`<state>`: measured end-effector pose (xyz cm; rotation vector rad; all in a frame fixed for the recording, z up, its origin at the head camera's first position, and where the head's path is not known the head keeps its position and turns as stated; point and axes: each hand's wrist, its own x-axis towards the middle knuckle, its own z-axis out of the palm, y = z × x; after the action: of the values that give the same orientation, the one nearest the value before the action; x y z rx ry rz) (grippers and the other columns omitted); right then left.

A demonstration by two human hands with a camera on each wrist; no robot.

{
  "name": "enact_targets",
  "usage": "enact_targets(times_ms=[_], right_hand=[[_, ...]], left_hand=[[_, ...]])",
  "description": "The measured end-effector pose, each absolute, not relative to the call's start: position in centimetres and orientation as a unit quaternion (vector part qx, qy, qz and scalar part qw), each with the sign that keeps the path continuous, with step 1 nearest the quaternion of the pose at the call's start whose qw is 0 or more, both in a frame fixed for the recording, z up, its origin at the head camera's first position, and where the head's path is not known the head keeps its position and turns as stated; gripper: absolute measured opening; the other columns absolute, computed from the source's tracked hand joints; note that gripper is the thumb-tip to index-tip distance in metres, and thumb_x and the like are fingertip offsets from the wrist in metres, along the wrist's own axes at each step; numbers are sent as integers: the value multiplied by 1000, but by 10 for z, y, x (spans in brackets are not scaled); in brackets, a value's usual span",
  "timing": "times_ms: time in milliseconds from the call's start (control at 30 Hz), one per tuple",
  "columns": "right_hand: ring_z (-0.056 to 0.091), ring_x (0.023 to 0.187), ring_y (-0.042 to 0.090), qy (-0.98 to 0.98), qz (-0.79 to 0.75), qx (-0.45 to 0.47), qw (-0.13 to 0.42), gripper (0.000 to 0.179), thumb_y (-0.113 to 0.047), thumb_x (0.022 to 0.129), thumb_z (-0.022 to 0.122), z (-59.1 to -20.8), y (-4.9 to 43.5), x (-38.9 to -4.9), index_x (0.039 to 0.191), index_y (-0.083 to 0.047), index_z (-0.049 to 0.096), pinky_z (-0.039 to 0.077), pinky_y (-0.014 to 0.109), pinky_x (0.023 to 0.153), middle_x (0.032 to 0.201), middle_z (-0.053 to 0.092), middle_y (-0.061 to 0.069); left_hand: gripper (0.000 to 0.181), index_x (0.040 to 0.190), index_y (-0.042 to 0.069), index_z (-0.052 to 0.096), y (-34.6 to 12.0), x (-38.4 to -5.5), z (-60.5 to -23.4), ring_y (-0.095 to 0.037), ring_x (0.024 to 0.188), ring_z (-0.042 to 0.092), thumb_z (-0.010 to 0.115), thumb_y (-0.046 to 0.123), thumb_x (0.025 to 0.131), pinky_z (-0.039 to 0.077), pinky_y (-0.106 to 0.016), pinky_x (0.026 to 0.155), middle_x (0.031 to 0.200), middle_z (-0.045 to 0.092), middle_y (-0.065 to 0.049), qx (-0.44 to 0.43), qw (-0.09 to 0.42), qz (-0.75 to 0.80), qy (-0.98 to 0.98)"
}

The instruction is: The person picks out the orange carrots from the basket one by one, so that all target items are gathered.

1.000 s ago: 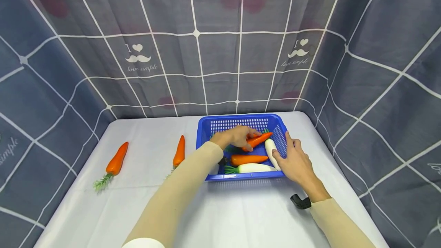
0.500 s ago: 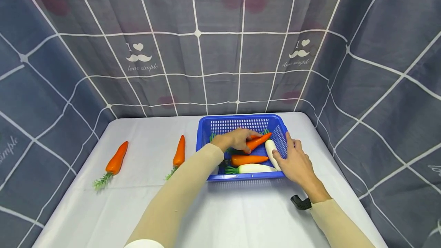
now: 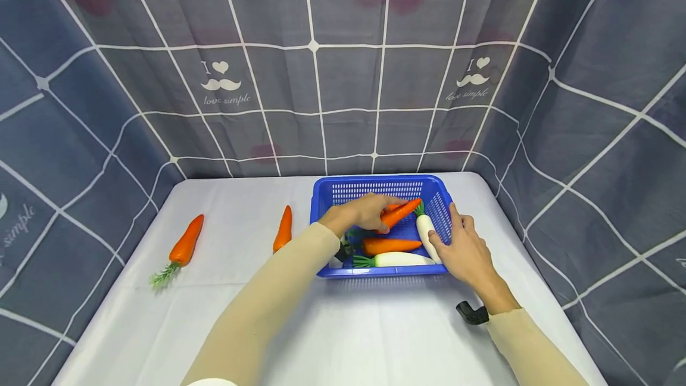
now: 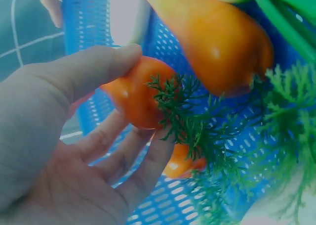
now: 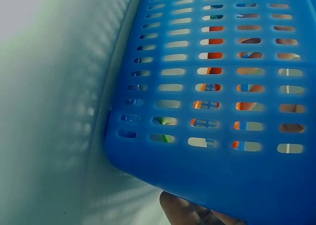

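Observation:
A blue plastic basket (image 3: pixel 364 271) stands on the white-covered table. Inside it, my left hand (image 3: pixel 360 212) holds a carrot (image 3: pixel 401 214) between thumb and fingers, tip slanting up to the right. The left wrist view shows the thumb on the held carrot's thick end (image 4: pixel 148 94), beside its green leaves. Another carrot lies partly hidden behind that hand. My right hand (image 3: pixel 471 258) grips the basket's right rim, thumb over the edge and fingers along the outside. Nearby in the basket are a white radish (image 3: pixel 427 234), a second white radish (image 3: pixel 404 259) and a carrot (image 3: pixel 391 246).
Left of the basket, one carrot (image 3: pixel 283 231) lies on the table, its lower end hidden by my left sleeve. Farther left lies another carrot (image 3: pixel 186 243) with green leaves. A patterned grey curtain (image 3: pixel 343 88) encloses the back and sides.
The held carrot has shifted slightly and its tip has swung left, so the upright radish's green leaves show. The right hand keeps its place on the rim. The head view has shifted a little.

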<state>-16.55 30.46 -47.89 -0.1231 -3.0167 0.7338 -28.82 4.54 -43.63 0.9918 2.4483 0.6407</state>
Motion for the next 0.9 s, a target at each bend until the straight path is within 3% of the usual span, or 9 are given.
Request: enact_targets(times_ms=[300,567,900], right_hand=[[66,126,73,-971,236,-38,24,100,-58,118,55,-478,307,-166,187,-2,7,56,84,104,173,38,42],[67,126,72,-971,236,-37,16,100,-57,118,56,-482,305,-165,187,-2,7,57,83,104,173,38,41],[66,125,73,-971,236,-40,15,101,-59,118,55,-479,304,-163,187,-3,7,55,83,104,174,37,41]], left_hand=[[80,180,26,48,39,-274,-418,-25,114,66,83,14,109,63,-35,104,134,70,-8,381,182,216,880],[80,180,23,48,27,-260,-407,-23,110,67,85,19,109,66,-32,99,129,74,-9,369,151,234,887],[83,181,23,46,-1,-246,-392,-26,120,68,86,21,108,71,-38,101,149,70,-12,319,117,292,894]])
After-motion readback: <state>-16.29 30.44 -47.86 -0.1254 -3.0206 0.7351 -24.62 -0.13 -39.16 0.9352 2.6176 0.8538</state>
